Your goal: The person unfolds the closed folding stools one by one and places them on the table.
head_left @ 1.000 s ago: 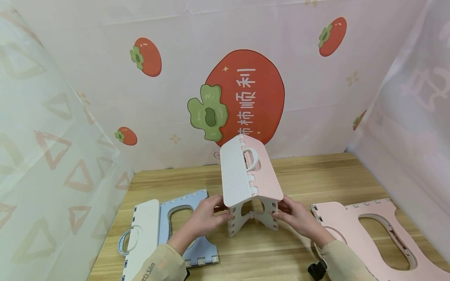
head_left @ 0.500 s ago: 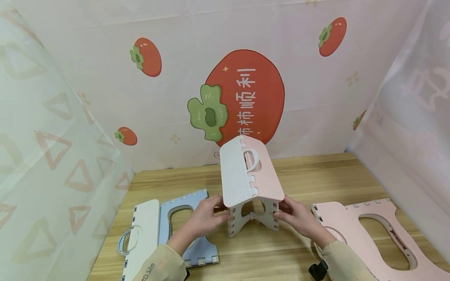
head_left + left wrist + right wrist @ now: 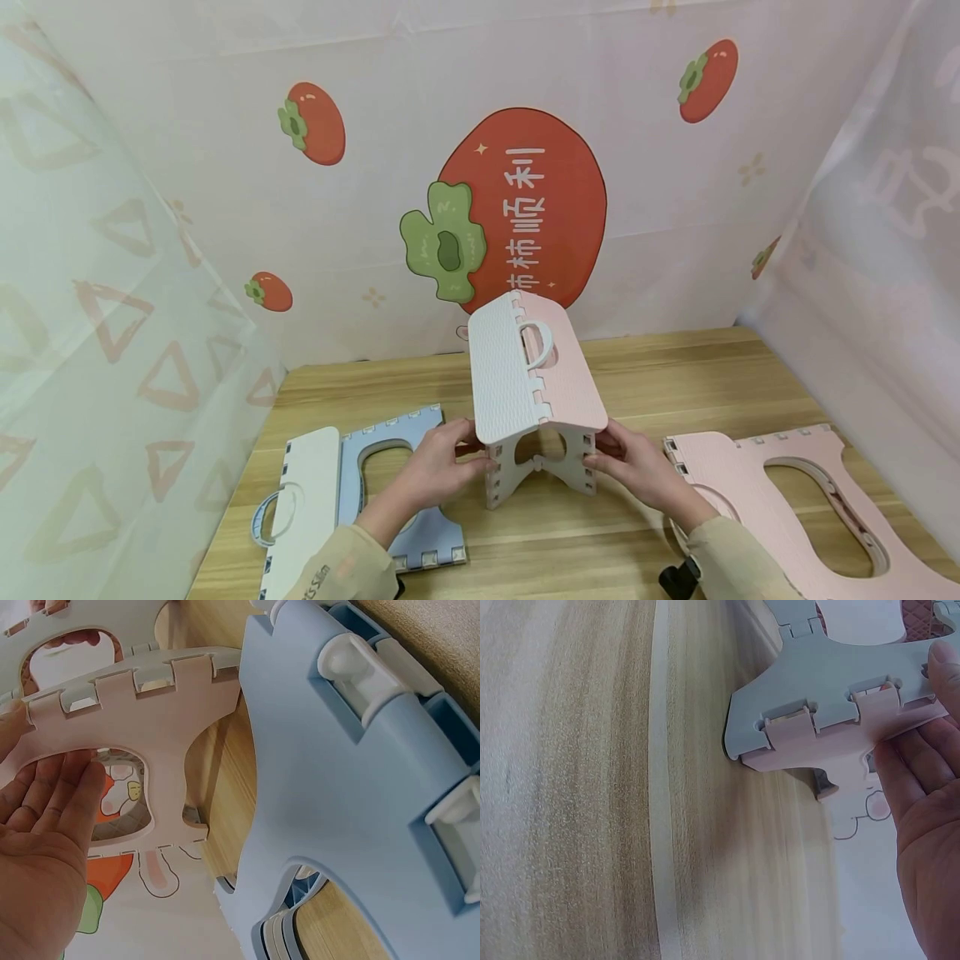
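Observation:
A small folding stool [image 3: 502, 375] with a white half and a pink half stands partly unfolded on the table, its top peaked like a roof. A white loop handle [image 3: 545, 342] sticks up along the ridge. My left hand [image 3: 442, 462] grips its left leg panel, thumb on the front edge; in the left wrist view the fingers reach over the opening in the pink panel [image 3: 161, 720]. On the other side my right hand [image 3: 637, 467] holds the right leg, with the thumb against the pale inner panel [image 3: 825, 675] and fingers along the pink outer face.
To the left, a blue-and-white folding stool [image 3: 307, 475] lies flat, close beside my left forearm. A larger pink folding stool [image 3: 750, 492] lies at the right, partly under my right sleeve [image 3: 735, 558]. A wall cloth printed with persimmons [image 3: 577, 192] hangs behind the wooden table [image 3: 667, 367].
The right leg of the stool and my right hand have shifted very slightly to the right. The left hand and the other stools look the same.

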The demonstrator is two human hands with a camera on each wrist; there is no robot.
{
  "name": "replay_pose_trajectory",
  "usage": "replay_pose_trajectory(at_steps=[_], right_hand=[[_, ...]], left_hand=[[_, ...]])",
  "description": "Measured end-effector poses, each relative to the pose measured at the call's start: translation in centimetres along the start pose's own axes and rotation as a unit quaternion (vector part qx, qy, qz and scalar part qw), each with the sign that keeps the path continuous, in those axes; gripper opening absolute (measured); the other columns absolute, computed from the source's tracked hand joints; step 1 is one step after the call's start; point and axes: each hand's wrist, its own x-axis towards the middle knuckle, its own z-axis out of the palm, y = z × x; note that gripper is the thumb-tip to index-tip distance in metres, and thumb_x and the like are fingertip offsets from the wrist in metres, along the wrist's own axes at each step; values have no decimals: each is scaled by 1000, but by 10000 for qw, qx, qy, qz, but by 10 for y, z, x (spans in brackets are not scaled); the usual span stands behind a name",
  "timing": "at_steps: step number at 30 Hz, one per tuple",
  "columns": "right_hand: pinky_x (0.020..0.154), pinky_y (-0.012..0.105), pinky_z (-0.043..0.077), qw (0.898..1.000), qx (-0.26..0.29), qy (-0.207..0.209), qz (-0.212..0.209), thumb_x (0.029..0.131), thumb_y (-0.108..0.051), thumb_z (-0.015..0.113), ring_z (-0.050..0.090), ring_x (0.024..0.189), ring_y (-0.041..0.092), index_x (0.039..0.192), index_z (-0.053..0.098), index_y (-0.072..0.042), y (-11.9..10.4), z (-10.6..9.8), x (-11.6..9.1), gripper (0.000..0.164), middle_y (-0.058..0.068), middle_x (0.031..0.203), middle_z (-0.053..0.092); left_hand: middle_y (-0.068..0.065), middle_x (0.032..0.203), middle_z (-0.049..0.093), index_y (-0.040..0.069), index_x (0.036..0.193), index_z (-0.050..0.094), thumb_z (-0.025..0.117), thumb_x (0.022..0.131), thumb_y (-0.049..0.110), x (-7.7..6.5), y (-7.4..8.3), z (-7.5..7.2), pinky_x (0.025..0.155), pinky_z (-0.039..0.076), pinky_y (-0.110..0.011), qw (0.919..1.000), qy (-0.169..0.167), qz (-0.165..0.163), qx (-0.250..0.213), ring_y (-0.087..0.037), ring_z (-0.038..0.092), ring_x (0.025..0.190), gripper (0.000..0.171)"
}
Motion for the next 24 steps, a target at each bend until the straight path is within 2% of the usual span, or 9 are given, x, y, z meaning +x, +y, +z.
replay_pose_trajectory(at_steps=[10, 24], right_hand=[[95, 34, 58, 9999, -56, 106, 116, 96, -26, 73, 64, 122, 37, 149, 49, -5, 1, 2, 0, 62, 20, 136, 64], [97, 37, 57, 9997, -47, 159, 193, 95, -26, 74, 63, 123, 37, 148, 50, -6, -5, 1, -2, 61, 19, 135, 65]], left_hand=[[1, 114, 67, 11, 125, 67, 78, 92, 17, 0, -1, 1, 98, 57, -39, 9999, 10, -42, -126, -26, 67, 113, 36], [-1, 116, 66, 11, 128, 65, 77, 93, 19, -3, 0, 4, 100, 56, -41, 9991, 65, -270, -314, -27, 66, 115, 38]])
